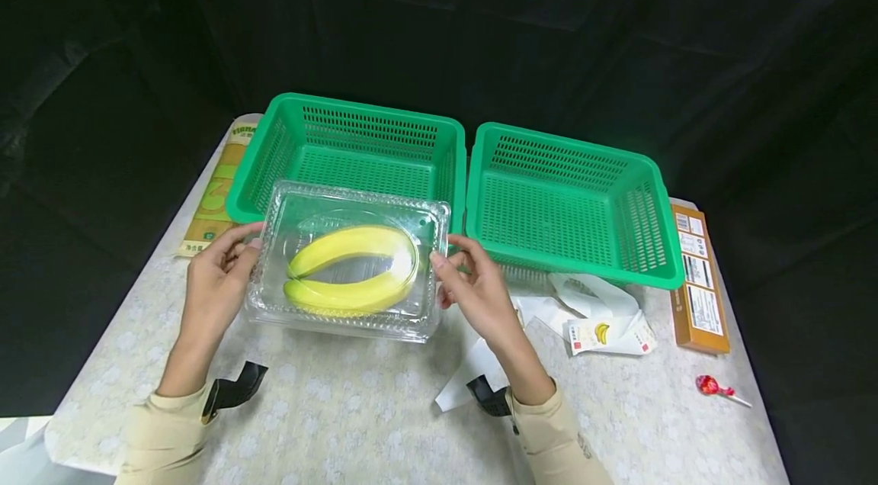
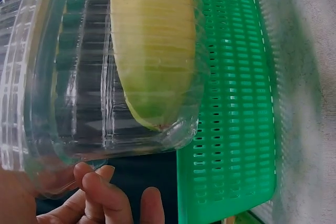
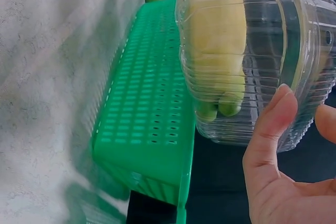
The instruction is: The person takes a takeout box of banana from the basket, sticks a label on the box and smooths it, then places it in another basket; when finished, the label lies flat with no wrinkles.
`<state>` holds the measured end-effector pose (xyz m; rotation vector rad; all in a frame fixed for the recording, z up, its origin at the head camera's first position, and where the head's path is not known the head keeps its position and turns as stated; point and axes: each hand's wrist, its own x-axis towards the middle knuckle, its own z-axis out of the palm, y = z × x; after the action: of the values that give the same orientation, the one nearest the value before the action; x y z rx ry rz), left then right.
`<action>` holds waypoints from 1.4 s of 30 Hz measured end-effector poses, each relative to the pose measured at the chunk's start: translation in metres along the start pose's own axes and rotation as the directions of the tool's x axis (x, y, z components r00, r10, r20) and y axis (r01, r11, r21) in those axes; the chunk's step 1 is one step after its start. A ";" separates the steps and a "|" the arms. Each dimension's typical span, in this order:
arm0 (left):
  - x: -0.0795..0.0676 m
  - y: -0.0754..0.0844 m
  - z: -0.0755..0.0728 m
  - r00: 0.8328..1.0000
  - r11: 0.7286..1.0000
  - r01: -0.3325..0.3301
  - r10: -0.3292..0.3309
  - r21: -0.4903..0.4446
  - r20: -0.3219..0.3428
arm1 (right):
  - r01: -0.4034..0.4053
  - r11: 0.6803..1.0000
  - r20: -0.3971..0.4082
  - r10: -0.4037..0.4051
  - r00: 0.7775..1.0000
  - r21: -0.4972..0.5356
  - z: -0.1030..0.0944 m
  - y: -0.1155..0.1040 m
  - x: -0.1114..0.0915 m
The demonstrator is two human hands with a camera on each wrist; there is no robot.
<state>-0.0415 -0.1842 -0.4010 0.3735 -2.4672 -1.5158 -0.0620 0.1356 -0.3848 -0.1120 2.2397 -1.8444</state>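
Observation:
Two yellow bananas (image 1: 350, 294) with greenish ends lie inside a clear plastic clamshell box (image 1: 267, 300). Both hands hold the box up by its two short sides, its lid facing the head camera. My left hand (image 1: 214, 283) pinches the left rim between thumb and fingers. On the opposite side my right hand (image 1: 480, 290) grips the rim, thumb on the near face in the head view. From the right wrist view the thumb (image 3: 272, 124) presses along the box wall. The box overlaps the front edge of the left green basket (image 1: 370, 165) in the head view.
Beside it stands a second green basket (image 1: 549, 210). A yellow-green packet (image 1: 218, 195) lies at the far left. On the right are a torn white paper wrapper (image 1: 610, 329) with a banana print, an orange-brown carton (image 1: 701, 287) and a red lollipop (image 1: 709, 385). A black curtain (image 1: 439, 20) hangs behind.

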 end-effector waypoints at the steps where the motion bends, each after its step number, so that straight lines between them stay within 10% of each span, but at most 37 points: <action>1: 0.000 0.000 0.001 1.000 1.000 0.000 0.000 -0.004 0.002 | -0.006 1.000 -0.001 0.006 1.000 -0.001 0.000 0.001 -0.001; 25: -0.015 -0.005 -0.001 0.992 0.998 0.050 -0.055 0.040 0.117 | -0.070 0.997 0.043 0.069 0.997 0.022 -0.005 0.009 -0.024; 42: -0.031 -0.038 0.022 0.956 0.985 0.144 -0.164 0.099 0.242 | -0.222 0.974 0.084 0.224 0.971 -0.037 0.000 0.064 -0.038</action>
<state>-0.0156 -0.1727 -0.4466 0.4217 -2.7588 -1.6156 -0.0195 0.1568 -0.4418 0.0519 2.1222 -1.6592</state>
